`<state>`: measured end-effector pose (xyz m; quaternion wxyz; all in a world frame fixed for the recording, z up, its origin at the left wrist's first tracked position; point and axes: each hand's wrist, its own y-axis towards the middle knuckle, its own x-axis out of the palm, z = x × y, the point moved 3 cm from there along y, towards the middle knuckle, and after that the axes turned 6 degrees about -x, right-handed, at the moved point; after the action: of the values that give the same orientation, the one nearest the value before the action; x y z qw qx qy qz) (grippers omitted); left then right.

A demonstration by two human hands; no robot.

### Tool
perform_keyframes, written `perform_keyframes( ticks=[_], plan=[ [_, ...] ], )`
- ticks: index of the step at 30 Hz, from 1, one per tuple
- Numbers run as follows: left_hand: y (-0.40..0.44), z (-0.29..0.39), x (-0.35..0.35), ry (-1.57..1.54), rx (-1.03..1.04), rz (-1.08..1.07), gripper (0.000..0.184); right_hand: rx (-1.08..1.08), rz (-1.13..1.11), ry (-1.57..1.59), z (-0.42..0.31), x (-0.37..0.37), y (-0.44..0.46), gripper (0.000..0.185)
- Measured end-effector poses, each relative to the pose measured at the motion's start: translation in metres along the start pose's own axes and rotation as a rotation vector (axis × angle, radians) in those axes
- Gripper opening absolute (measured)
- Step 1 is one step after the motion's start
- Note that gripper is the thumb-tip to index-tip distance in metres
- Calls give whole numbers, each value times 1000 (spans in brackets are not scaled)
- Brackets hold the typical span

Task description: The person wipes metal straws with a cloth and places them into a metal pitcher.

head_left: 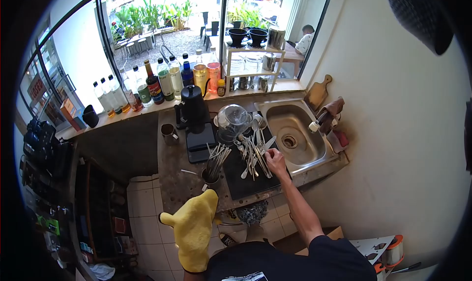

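Note:
My right hand (276, 162) is closed at the right edge of a pile of metal cutlery (253, 155), its fingers pinched on a piece whose kind I cannot make out. Spoons and other long utensils lie loosely across a black mat (236, 180). A yellow cloth (194, 227) covers my left forearm and hand, so the fingers are hidden. Just beyond the cloth stands a metal cup (210, 176), filled with upright thin utensils or straws. Behind the pile is a clear glass jar (232, 123).
A steel sink (290, 126) lies right of the mat, with a wooden board (318, 91) behind it. On the left are a black kettle (192, 106), a black scale (200, 144) and a metal mug (169, 133). Several bottles (152, 81) line the sill beside a rack (253, 64).

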<state>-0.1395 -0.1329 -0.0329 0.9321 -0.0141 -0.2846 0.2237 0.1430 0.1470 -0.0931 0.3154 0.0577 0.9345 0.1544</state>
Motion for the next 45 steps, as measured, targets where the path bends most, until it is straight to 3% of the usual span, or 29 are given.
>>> perform_keyframes(
  ticks=[3,5,8,14,15,17,21,23,25,27,29,30,32,35,36,40,43,45],
  plan=[
    [1,-2,5,5,-23,-17,51,-48,-3,58,-36,-16,-10,22],
    [4,-2,9,17,-23,-26,53,-174,-57,265,-80,-30,-27,20],
    [9,5,14,51,7,-45,55,-149,-219,357,-145,-46,-61,19],
    [25,45,49,226,148,-177,58,-398,-472,480,-226,-55,-121,16],
    [27,52,59,266,178,-211,59,-405,-490,490,-231,-53,-127,16],
    [36,67,82,360,254,-286,60,-122,-674,517,-227,-42,-142,17],
    [40,94,121,468,381,-405,63,-317,-463,527,-223,-34,-153,22],
    [31,103,134,489,430,-446,64,-263,-472,571,-214,-32,-152,28],
    [21,100,139,462,456,-444,66,-468,-233,423,-206,-35,-155,32],
    [17,90,137,463,504,-414,60,-262,-329,520,-204,-37,-155,30],
    [18,81,133,493,566,-376,49,-313,-257,531,-204,-35,-153,25],
    [22,76,128,719,652,-355,55,-313,-256,534,-209,-36,-153,25],
    [29,76,122,944,738,-328,61,12,-372,728,-216,-39,-152,22],
    [39,85,117,839,565,-464,56,175,-465,759,-218,-40,-151,20],
    [40,98,123,815,543,-539,59,65,-436,780,-220,-39,-150,17],
    [25,109,136,515,373,-470,57,176,-553,874,-221,-33,-148,17],
    [31,76,129,-59,-48,-414,31,241,-498,906,-223,-33,-142,16],
    [31,55,120,-79,-204,-535,29,264,-457,937,-223,-35,-136,16]
  ],
)
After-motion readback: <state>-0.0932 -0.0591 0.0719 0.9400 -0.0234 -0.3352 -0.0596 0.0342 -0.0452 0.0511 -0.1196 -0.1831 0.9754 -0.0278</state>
